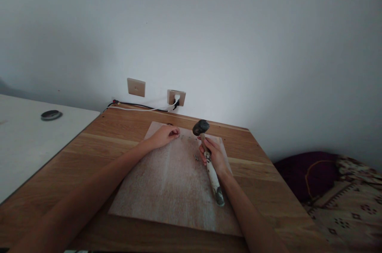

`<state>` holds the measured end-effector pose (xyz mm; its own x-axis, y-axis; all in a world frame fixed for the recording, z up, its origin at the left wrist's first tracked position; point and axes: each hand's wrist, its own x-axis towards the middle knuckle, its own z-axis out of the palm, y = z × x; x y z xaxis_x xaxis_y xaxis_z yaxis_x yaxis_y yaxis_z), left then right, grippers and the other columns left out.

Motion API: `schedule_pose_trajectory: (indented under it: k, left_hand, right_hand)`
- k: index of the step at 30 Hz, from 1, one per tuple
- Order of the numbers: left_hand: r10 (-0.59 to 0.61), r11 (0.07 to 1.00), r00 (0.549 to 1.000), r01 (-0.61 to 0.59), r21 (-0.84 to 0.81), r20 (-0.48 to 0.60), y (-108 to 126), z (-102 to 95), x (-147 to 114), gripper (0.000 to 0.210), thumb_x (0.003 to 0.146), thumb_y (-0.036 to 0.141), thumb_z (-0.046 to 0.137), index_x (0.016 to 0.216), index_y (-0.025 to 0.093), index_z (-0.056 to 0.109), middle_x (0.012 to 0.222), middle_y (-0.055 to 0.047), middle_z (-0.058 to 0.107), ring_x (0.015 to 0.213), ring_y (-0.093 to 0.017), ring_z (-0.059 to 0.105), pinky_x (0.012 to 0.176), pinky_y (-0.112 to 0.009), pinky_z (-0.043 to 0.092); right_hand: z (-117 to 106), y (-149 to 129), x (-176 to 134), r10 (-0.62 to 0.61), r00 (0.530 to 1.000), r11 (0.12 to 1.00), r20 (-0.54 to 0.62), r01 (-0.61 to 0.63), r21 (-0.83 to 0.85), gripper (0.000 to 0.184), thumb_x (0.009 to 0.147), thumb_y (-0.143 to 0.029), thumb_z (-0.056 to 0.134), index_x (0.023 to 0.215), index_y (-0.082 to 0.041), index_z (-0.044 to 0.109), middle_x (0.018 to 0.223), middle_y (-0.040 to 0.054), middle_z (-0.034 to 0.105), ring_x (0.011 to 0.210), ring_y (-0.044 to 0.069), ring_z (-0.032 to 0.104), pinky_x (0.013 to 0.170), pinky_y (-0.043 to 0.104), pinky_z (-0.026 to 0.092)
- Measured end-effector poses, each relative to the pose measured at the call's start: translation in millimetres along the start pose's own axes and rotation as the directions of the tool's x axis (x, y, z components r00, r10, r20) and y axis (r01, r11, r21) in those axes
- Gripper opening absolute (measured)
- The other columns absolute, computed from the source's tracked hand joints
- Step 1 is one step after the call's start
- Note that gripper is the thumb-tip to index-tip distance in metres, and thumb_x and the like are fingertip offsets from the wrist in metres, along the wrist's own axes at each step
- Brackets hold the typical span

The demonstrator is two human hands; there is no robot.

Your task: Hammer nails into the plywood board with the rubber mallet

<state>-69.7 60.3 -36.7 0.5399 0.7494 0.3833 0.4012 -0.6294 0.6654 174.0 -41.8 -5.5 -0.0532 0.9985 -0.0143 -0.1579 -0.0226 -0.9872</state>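
Observation:
My right hand (215,156) is wrapped round the handle of a rubber mallet (213,181). The mallet has a dark, rounded head, held up over the far right part of a pale, worn board (170,193), and its handle is wooden near the head and whitish below. A few small nails (196,157) lie by the fingers of that hand. At the board's far left part, my left hand (163,135) is closed with thumb and fingertips pinched low over the surface. What they hold, if anything, is too small to make out. Tiny dark specks show on the board between both hands.
The board lies on a wooden table (262,189) against a wall. Behind it, a white plug sits in a wall socket (171,97), and cables (137,107) run along the table's back edge. A white surface (24,145) with a dark round object (51,115) adjoins at left. Patterned fabric (349,205) lies at right.

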Motion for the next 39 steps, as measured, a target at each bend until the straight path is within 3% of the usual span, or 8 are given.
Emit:
schedule_pose_trajectory:
  k: [16,21,25,32,39]
  left_hand:
    - [0.030,0.997,1.000,-0.029,0.073,-0.010,2.2,-4.2,-0.8,0.016,0.083,0.011,0.065,0.090,0.018,0.077,0.090,-0.005,0.077,0.088,-0.020,0.068,0.085,-0.031,0.050]
    - [-0.036,0.999,0.999,0.036,0.025,-0.020,-0.8,-1.0,-0.9,0.016,0.083,0.014,0.067,0.096,0.018,0.076,0.092,-0.005,0.078,0.085,-0.019,0.070,0.083,-0.030,0.052]
    - [-0.070,0.996,0.997,0.067,-0.065,-0.035,-3.6,3.4,-0.2,0.033,0.085,0.015,0.065,0.118,0.017,0.070,0.094,-0.006,0.079,0.087,-0.019,0.072,0.084,-0.031,0.054]
    - [-0.094,0.996,0.994,0.093,-0.014,-0.049,-2.2,2.5,2.0,0.033,0.078,0.013,0.067,0.111,0.016,0.070,0.096,-0.007,0.077,0.086,-0.021,0.071,0.084,-0.032,0.055]
    - [-0.110,0.993,0.993,0.108,-0.043,-0.052,-5.2,4.8,2.3,0.033,0.079,0.012,0.067,0.112,0.016,0.069,0.095,-0.007,0.078,0.085,-0.021,0.072,0.082,-0.032,0.055]
  right_hand:
    - [-0.4,1.1,0.1,0.003,1.000,1.000,0.018,-0.003,0.016,0.044,0.079,-0.055,0.073,0.102,-0.018,0.066,0.059,-0.0070,0.054,0.034,0.008,0.043,0.029,0.021,0.032]
    - [2.8,-3.1,1.7,0.032,0.999,0.999,0.029,-0.031,-0.020,0.046,0.077,-0.057,0.072,0.100,-0.018,0.066,0.058,-0.0069,0.053,0.033,0.009,0.041,0.029,0.022,0.032]
    - [11.9,-7.3,5.5,0.050,0.998,0.997,0.047,-0.048,-0.059,0.040,0.076,-0.056,0.072,0.090,-0.020,0.064,0.057,-0.0063,0.054,0.034,0.009,0.042,0.030,0.023,0.033]
    - [38.4,-21.5,9.1,0.176,0.977,0.978,0.116,-0.161,-0.134,0.038,0.073,-0.055,0.072,0.090,-0.022,0.063,0.057,-0.0071,0.056,0.034,0.009,0.043,0.031,0.024,0.032]
    - [56.4,-13.8,10.2,0.120,0.988,0.990,0.102,-0.111,-0.085,0.044,0.071,-0.058,0.073,0.093,-0.021,0.063,0.057,-0.0079,0.054,0.033,0.009,0.043,0.029,0.023,0.033]
